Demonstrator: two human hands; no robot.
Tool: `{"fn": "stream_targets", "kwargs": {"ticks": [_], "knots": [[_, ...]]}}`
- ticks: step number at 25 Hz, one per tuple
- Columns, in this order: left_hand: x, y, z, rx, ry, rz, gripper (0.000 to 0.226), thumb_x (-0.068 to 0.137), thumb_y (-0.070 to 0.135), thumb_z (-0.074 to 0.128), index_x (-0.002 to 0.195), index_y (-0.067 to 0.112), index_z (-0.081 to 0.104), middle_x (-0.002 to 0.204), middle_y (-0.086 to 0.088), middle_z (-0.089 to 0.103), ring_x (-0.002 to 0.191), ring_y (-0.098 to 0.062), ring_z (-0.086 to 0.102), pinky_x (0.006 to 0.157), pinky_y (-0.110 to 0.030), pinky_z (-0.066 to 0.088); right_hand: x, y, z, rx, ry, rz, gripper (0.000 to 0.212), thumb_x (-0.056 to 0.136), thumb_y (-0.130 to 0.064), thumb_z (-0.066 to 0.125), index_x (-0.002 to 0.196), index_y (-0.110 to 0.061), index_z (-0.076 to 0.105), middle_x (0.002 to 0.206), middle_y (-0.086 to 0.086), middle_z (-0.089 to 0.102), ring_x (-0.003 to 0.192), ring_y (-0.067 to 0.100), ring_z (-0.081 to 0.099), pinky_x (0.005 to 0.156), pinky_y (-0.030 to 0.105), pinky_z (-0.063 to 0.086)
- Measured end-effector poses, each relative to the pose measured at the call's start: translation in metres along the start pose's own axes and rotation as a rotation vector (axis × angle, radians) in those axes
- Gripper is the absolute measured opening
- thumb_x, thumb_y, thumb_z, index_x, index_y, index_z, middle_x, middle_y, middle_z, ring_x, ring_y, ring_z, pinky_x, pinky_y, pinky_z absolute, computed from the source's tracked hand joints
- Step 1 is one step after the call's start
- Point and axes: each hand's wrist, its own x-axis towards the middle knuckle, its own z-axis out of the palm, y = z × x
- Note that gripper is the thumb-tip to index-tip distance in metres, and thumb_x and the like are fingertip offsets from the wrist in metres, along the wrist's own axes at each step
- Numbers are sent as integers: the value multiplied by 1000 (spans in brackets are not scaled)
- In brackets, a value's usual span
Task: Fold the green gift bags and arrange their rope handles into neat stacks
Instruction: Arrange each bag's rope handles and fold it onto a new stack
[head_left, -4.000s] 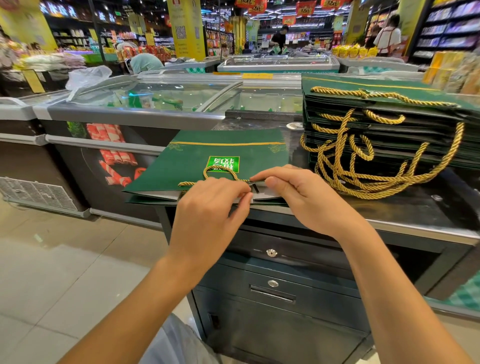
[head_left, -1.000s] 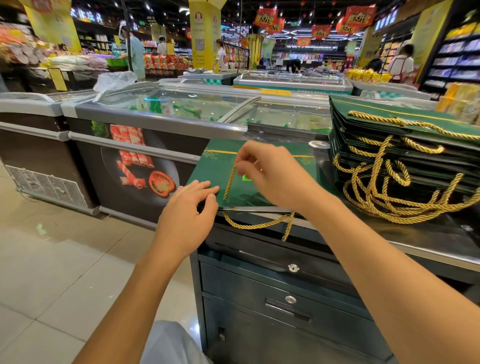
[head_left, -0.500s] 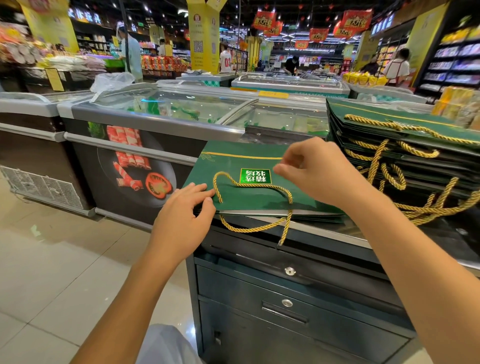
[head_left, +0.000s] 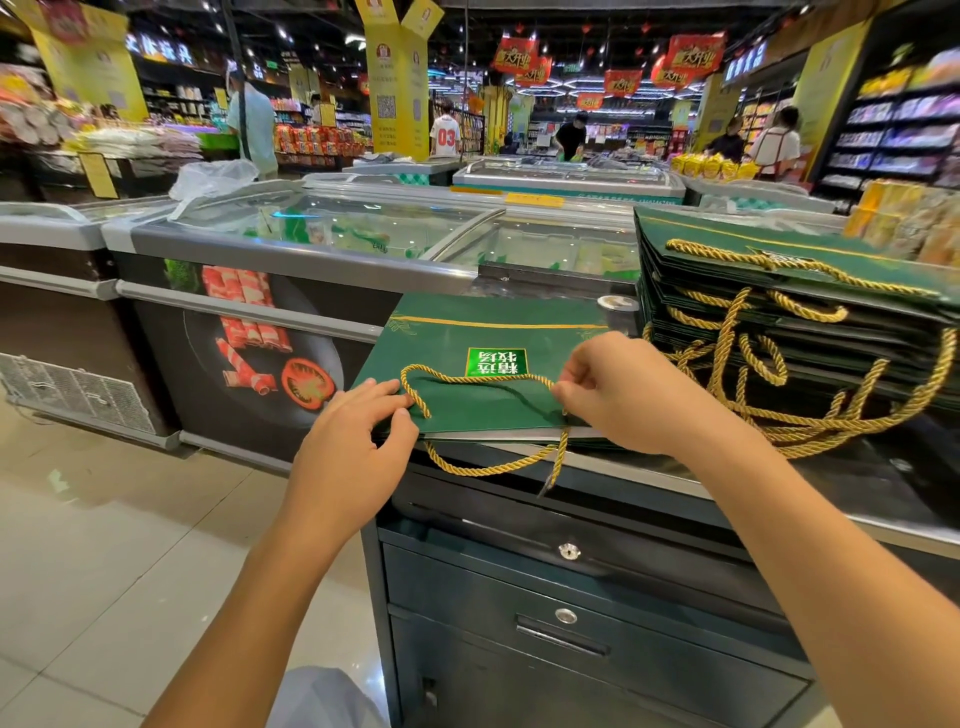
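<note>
Change: Since half a second earlier, my right hand (head_left: 618, 397) had dropped from above the label to the near right corner of the green bag (head_left: 467, 322). The upper rope (head_left: 467, 378) lay in a wider, flatter loop.
Left hand: My left hand (head_left: 353, 441) lay with its fingers straight on the bag's near left corner, thumb just beside the rope's left end. I judged it to be pressing, not pinching.
Right hand: Its fingers were curled and pinched the upper rope at its right end.
Bag position: It lay flat on the counter (head_left: 649, 465), near edge at the front lip, just left of the stack of bags (head_left: 779, 322).
Lower rope: The lower rope (head_left: 493, 469) hung loose over the counter's front, not yet tucked.
Risk, slide: A sideways pull on the rope could drag the bag off the lip if the left hand eased its pressure.
Risk, snag: The hanging rope could catch a wrist or the drawer front and skew the bag.
Risk, tangle: The stack's loose ropes lay near the right wrist, so a careless lift could hook them and unsettle the stack.
</note>
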Motion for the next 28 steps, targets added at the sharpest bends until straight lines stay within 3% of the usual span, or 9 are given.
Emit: {"fn": "stream_targets", "kwargs": {"ticks": [6, 9, 14, 18, 20, 22, 25, 28], "knots": [[1, -3, 1, 6, -11, 2, 34, 101, 20, 52, 131, 24, 68, 144, 7, 58, 144, -12, 39, 122, -40, 27, 7, -10, -23, 186, 336, -89, 16, 104, -26, 52, 97, -14, 60, 86, -1, 62, 77, 19, 62, 68, 33, 44], [2, -4, 3, -15, -9, 7, 34, 101, 20, 53, 131, 25, 68, 144, 7, 57, 144, -11, 38, 123, -41, 27, 13, -11, -26, 248, 461, -123, 12, 103, -26, 57, 100, -16, 62, 91, -4, 61, 76, 14, 58, 69, 29, 46], [1, -9, 5, -64, 7, 7, 34, 99, 21, 56, 131, 25, 68, 142, 9, 58, 144, -10, 38, 121, -40, 30, 7, -13, -4, 158, 299, -137, 19, 99, -33, 62, 111, -20, 68, 102, -6, 68, 89, 13, 62, 88, 39, 55], [0, -8, 3, -111, 25, -16, 32, 97, 21, 61, 127, 27, 70, 140, 11, 60, 141, -9, 42, 119, -42, 35, -5, -25, 24, 42, -24, -279, 62, 91, -59, 60, 142, -24, 51, 139, -3, 56, 128, 16, 51, 109, 41, 42], [-1, -7, 1, -186, 129, -72, 33, 92, 18, 68, 124, 26, 71, 140, 9, 57, 135, -11, 47, 115, -40, 39, -9, -29, 40, -64, -111, -291, 79, 87, -70, 58, 152, -30, 37, 151, -7, 45, 139, 17, 40, 114, 47, 34], [-3, -6, -1, -310, 247, -209, 45, 89, 15, 72, 132, 25, 62, 139, 3, 50, 127, -14, 49, 106, -36, 42, -10, -28, 54, -189, -48, -297, 80, 87, -72, 54, 153, -34, 30, 153, -10, 41, 140, 18, 35, 111, 48, 31], [-2, -6, -4, -730, 250, -437, 54, 88, 2, 72, 136, 20, 53, 135, -3, 54, 110, -9, 59, 95, -32, 46, -9, -32, 61, -276, 39, -298, 76, 90, -69, 53, 152, -32, 30, 146, -7, 44, 133, 22, 39, 105, 48, 35], [6, -5, -11, -933, 260, -419, 48, 87, -5, 71, 125, 22, 59, 133, -8, 61, 117, -22, 64, 98, -40, 52, -8, -41, 57, -305, 79, -290, 69, 95, -59, 53, 153, -31, 27, 141, -2, 45, 128, 26, 42, 100, 49, 39]]}}
